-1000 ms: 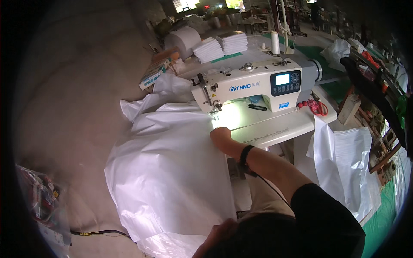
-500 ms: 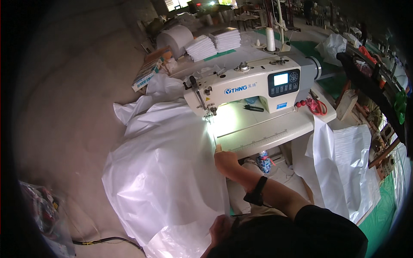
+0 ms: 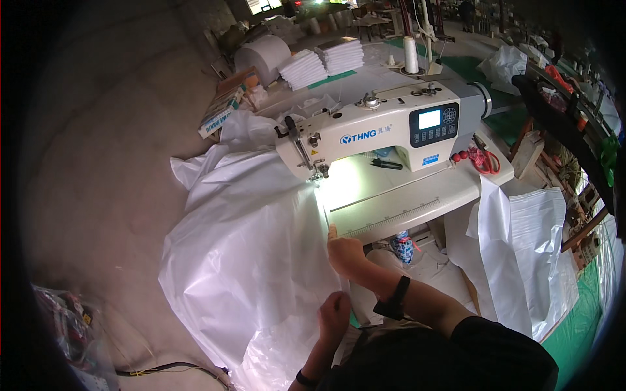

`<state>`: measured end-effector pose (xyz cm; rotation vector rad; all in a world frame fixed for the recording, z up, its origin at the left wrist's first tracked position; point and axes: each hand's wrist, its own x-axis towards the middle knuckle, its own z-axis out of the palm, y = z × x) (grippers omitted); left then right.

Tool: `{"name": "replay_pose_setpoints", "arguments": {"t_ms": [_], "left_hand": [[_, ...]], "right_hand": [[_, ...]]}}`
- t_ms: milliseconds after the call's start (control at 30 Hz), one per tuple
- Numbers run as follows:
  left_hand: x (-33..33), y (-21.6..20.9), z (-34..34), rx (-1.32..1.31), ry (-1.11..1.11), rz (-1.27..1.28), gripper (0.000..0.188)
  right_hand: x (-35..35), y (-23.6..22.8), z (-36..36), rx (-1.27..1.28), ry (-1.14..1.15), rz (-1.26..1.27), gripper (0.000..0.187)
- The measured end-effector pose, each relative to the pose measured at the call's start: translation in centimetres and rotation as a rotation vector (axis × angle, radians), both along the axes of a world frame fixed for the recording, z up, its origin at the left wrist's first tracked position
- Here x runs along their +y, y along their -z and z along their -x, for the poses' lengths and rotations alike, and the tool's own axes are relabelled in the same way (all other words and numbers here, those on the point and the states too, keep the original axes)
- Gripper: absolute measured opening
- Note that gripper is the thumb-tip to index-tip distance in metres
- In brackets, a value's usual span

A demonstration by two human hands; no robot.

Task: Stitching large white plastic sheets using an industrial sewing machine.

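Large white translucent plastic sheet point(image 3: 254, 260): draped from the white industrial sewing machine point(image 3: 378, 130) down toward the floor, one edge under its needle. Right hand point(image 3: 345, 251), now back from the needle, pinches that edge below the machine. Left hand point(image 3: 334, 316), newly raised into view, grips the same edge lower. Red-handled scissors point(image 3: 484, 159) right of machine.

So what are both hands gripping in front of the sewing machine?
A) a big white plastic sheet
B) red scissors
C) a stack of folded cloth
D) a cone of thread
A: the right hand and left hand both pinch the edge of the white plastic sheet.
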<state>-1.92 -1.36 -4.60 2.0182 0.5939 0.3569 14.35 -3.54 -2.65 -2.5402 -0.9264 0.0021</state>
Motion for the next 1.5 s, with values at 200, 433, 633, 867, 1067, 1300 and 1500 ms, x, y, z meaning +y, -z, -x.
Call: {"name": "replay_pose_setpoints", "arguments": {"t_ms": [200, 433, 633, 867, 1067, 1300, 1500], "left_hand": [[1.4, 0.1, -2.9, 0.003, 0.008, 0.21, 0.026], [3.2, -1.1, -5.1, 0.098, 0.06, 0.551, 0.024], [6.5, -2.5, -3.5, -0.215, 0.067, -0.564, 0.021], [16.0, -3.6, -2.4, 0.028, -0.313, -0.855, 0.04], [20.4, -1.6, -5.5, 0.269, -0.263, -1.028, 0.041], [25.4, -2.6, -9.3, 0.264, -0.216, -0.943, 0.044], [28.5, -2.6, -11.7, 0.288, -0.228, -0.886, 0.045]], "right_hand": [[0.3, -0.1, -0.1, -0.017, -0.016, 0.053, 0.059], [0.0, 0.2, 0.1, 0.018, 0.024, -0.002, 0.056], [-0.6, 0.0, -0.5, 0.063, 0.011, 0.0, 0.054], [0.0, -0.6, -1.0, 0.029, 0.018, -0.003, 0.054], [1.5, -0.3, -2.6, -0.084, 0.052, 0.019, 0.035], [4.0, 0.6, -5.2, -0.205, 0.078, -0.036, 0.02], [5.7, 0.9, -7.0, -0.067, 0.158, -0.024, 0.013]]}}
